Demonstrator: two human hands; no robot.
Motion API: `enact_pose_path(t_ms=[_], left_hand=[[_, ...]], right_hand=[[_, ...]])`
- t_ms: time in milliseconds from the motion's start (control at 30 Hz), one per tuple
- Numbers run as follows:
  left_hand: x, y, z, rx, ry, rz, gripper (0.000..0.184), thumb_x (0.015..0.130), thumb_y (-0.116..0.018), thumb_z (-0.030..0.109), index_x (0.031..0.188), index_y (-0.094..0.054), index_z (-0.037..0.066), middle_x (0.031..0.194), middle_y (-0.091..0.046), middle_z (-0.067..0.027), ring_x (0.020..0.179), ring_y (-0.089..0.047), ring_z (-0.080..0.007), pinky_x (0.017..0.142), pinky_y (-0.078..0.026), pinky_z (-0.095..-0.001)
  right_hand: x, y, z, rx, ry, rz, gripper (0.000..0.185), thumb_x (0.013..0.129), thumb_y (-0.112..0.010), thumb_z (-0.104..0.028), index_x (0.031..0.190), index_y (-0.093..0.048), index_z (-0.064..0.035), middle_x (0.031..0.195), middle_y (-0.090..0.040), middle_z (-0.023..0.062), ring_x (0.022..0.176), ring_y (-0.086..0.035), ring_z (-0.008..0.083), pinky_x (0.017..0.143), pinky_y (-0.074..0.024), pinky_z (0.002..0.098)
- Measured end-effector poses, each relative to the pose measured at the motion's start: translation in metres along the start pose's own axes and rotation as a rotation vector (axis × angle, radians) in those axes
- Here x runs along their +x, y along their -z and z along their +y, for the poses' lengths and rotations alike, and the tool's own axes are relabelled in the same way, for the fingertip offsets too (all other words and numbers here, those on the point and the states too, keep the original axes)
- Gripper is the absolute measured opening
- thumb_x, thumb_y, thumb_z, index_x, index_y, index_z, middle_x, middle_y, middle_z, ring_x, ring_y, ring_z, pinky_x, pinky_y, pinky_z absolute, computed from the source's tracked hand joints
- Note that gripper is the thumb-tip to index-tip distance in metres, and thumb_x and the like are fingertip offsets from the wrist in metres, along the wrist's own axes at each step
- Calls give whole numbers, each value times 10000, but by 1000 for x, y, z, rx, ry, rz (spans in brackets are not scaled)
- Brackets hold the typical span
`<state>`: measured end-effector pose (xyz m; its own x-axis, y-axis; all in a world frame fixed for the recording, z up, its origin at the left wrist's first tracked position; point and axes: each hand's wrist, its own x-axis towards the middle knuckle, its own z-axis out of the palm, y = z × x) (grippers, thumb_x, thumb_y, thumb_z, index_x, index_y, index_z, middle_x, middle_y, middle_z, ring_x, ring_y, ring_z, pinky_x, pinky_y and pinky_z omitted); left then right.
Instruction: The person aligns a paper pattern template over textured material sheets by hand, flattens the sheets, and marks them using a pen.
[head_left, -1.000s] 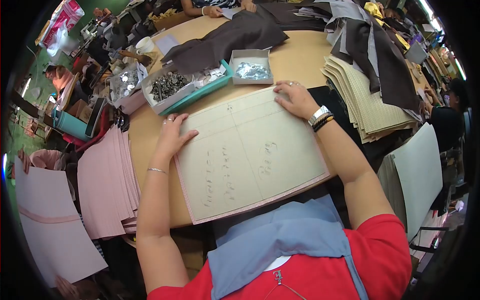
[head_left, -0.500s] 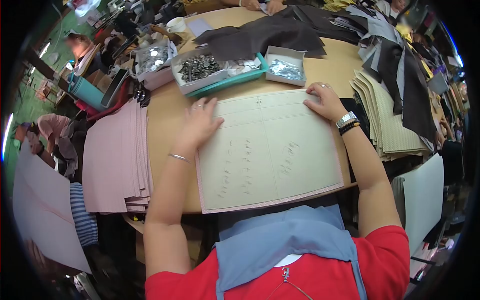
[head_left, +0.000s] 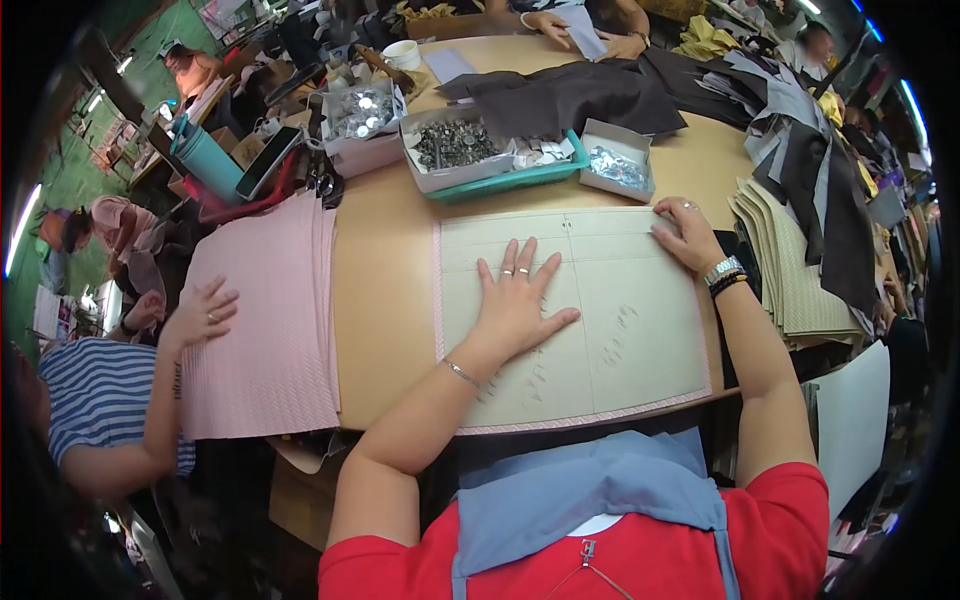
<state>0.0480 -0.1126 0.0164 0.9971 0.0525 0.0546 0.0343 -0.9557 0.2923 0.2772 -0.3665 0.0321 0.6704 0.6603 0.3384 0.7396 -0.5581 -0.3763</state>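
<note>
A pale cardboard pattern board (head_left: 640,290) with ruled lines and handwriting lies on the table in front of me. Pink textured material (head_left: 438,300) shows as a thin border along its left and bottom edges. My left hand (head_left: 518,305) rests flat on the board's left half, fingers spread, covering some of the writing. At the upper right corner, my right hand (head_left: 688,235) lies on the board's edge with thumb and fingers apart. To the left is a stack of pink textured sheets (head_left: 270,310), with a co-worker's hand (head_left: 202,315) on it.
Beyond the board are a box of metal pieces (head_left: 455,145) on a teal tray (head_left: 520,175) and a box of silvery pieces (head_left: 617,165). Cream textured sheets (head_left: 790,270) are stacked on the right. Dark material (head_left: 580,100) lies farther back, near another person's hands (head_left: 590,35).
My left hand has moved from the board's upper left edge to flat on its surface. The view has shifted left. A co-worker's hand now touches the pink stack; the pale sheet at left is gone.
</note>
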Motion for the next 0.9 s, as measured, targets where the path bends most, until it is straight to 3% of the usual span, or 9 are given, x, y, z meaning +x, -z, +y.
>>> enact_pose_path(t_ms=[67,333,500,600,633,733,800,833,900], left_hand=[[0,0,-1,0,-4,2,850,806,-509,691,1464,-355,175,1538,-207,-196,1441,-112,-388,1059,-94,-711],[1,2,0,-24,4,-39,861,816,-511,678,1482,-313,171,1548,-180,-204,1447,-86,-385,1066,-76,-704],[-1,3,-1,-47,-8,-32,852,827,-503,669,1483,-308,161,1548,-179,-209,1446,-88,-388,1069,-70,-700],[-1,6,0,-63,-12,-29,847,832,-499,664,1482,-308,155,1547,-181,-210,1448,-86,-386,1071,-68,-697],[-1,6,0,-69,-12,-29,846,833,-498,663,1481,-308,153,1547,-182,-210,1448,-85,-386,1072,-68,-696],[-2,3,-1,-69,-17,-9,844,833,-503,658,1480,-309,152,1547,-181,-212,1448,-87,-385,1067,-71,-701],[-1,3,-1,-75,-16,-7,843,832,-506,654,1479,-312,150,1547,-181,-212,1448,-91,-385,1063,-70,-706],[-2,3,-1,-77,-14,-6,842,832,-508,652,1479,-313,150,1547,-182,-212,1447,-93,-386,1062,-70,-709],[-1,2,-1,-77,-17,12,839,832,-498,658,1470,-331,139,1542,-202,-215,1445,-113,-385,1056,-83,-713]], right_hand=[[6,-3,7,191,-166,57,305,869,-631,-261,1089,-584,-54,1077,-623,121,976,-587,277,838,-472,363],[111,-15,-63,88,129,68,392,826,-703,-291,1149,-586,-102,949,-653,94,854,-639,256,745,-502,358],[172,-22,-132,-176,-47,-179,515,785,-721,-338,1232,-541,-159,966,-668,109,928,-646,287,788,-512,389],[201,-49,-117,-371,112,-137,461,787,-702,-306,1204,-572,-158,956,-682,115,932,-653,307,797,-519,411],[211,-49,-116,-431,130,-228,382,814,-652,-265,1174,-602,-148,981,-687,135,941,-654,318,824,-515,429],[238,-44,-112,-272,-113,-21,330,844,-604,-248,1154,-619,-136,1042,-677,157,982,-642,329,856,-504,428],[268,-52,-74,74,-263,252,344,863,-576,-247,1177,-601,-108,1102,-658,171,1045,-616,338,912,-476,424],[272,-53,-73,163,-230,397,439,866,-581,-266,1258,-535,-74,1120,-650,193,1073,-601,362,948,-455,420],[266,-61,-69,107,-253,441,592,861,-592,-308,1358,-414,-42,1205,-600,234,1133,-571,368,979,-437,415]])
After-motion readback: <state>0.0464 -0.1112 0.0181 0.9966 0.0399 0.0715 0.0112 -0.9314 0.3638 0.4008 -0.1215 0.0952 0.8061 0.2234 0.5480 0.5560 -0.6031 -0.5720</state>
